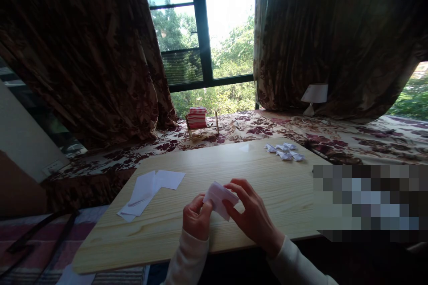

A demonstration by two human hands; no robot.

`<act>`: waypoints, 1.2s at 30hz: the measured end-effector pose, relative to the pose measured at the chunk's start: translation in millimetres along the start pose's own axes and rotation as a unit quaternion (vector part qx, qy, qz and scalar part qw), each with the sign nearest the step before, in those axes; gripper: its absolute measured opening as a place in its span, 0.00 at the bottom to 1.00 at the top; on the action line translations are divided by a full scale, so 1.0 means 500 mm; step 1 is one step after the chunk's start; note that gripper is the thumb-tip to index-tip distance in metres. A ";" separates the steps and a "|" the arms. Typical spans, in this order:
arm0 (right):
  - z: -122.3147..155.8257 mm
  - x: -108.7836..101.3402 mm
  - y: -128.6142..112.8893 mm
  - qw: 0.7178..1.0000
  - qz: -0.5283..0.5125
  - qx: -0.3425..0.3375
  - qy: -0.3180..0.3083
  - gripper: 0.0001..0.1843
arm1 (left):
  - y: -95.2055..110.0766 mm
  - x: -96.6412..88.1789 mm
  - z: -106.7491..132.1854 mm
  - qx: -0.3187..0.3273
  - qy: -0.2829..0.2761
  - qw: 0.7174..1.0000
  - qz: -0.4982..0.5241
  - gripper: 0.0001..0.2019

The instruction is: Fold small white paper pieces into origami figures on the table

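Observation:
A small folded piece of white paper is held just above a light wooden table, near its front edge. My left hand pinches the paper's left side with closed fingers. My right hand grips its right side, the fingers curled over the top fold. Both wrists wear pale long sleeves. A loose stack of flat white paper sheets lies to the left on the table. Several small folded white paper pieces sit together at the table's far right.
Behind the table runs a floral-covered window seat with a tiny wooden chair holding a red-and-white striped cushion and a small white lamp. Dark patterned curtains frame the window. A blurred patch covers the right side.

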State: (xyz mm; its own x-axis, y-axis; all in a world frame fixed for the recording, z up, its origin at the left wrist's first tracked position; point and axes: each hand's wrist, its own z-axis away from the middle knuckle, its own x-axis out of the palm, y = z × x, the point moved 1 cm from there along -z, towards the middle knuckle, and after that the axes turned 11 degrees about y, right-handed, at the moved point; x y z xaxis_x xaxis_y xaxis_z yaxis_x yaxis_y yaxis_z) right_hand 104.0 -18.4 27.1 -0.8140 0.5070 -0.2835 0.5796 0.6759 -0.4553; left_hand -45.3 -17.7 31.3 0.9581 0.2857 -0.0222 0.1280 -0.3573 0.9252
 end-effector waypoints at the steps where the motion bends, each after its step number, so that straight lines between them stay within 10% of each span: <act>1: 0.000 -0.001 0.000 1.000 -0.001 -0.001 0.005 0.16 | 0.000 0.001 0.001 -0.003 0.001 1.000 0.002 0.10; 14: -0.002 -0.003 -0.001 0.998 -0.060 0.025 -0.014 0.07 | 0.001 0.007 0.003 -0.004 -0.011 1.000 0.005 0.09; 23: -0.004 -0.017 0.028 0.965 -0.130 0.226 0.023 0.09 | -0.013 -0.012 0.005 -0.015 -0.003 0.999 -0.037 0.10; 30: 0.004 -0.017 0.023 0.936 -0.172 0.307 -0.028 0.14 | -0.003 -0.057 -0.026 -0.083 -0.057 0.990 -0.100 0.10; 36: 0.003 -0.016 0.025 0.930 -0.174 0.313 -0.081 0.14 | 0.023 -0.024 -0.068 -0.118 -0.155 0.975 -0.102 0.17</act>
State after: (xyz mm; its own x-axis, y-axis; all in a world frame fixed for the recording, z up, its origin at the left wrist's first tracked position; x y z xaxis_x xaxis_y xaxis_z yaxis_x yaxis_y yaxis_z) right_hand 117.7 -15.0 22.4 -0.9726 0.1950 -0.1266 0.1842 0.3140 -0.9314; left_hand -64.2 4.9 55.2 0.9551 0.0335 -0.2943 0.2962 -0.0953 0.9504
